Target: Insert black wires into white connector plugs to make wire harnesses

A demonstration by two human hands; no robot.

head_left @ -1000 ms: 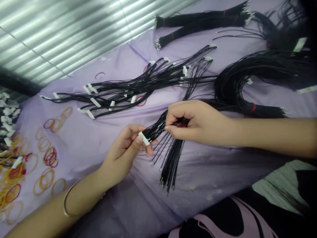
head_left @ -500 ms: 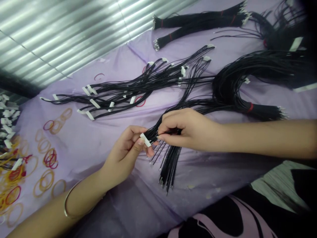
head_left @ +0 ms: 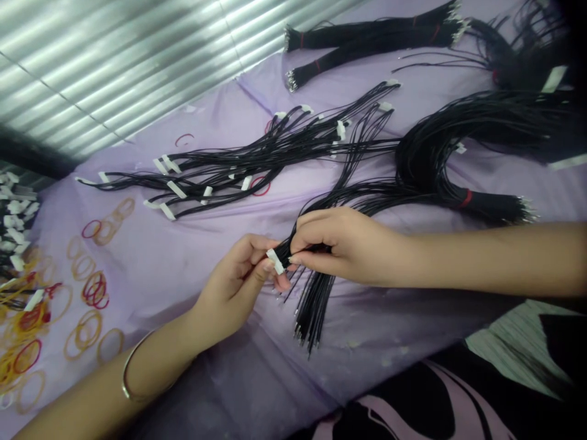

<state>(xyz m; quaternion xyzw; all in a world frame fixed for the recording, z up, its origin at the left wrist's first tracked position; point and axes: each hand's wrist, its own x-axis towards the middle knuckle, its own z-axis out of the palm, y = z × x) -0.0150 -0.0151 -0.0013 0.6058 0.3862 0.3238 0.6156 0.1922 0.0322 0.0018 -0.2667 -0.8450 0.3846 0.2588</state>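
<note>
A white plastic connector (head_left: 276,261) with black wires running from it is pinched between the thumb and fingers of my left hand (head_left: 238,281). Just to its right, my right hand (head_left: 339,244) has its thumb and forefinger closed on a black wire close to the connector's wire side. The wire's tip at the connector is too small to make out clearly. Below the right hand hangs a bunch of loose black wires (head_left: 314,311) with bare metal terminals at their ends.
Finished-looking wire harnesses (head_left: 257,156) with white connectors lie behind my hands. Tied black wire bundles (head_left: 376,40) rest at the back, another bundle (head_left: 493,206) at right. Rubber bands (head_left: 87,333) and a pile of white connectors (head_left: 16,223) are at left on the purple cloth (head_left: 192,250).
Both hands have shifted slightly to the right, and the right fingers are closer to the connector. The grips look the same.
</note>
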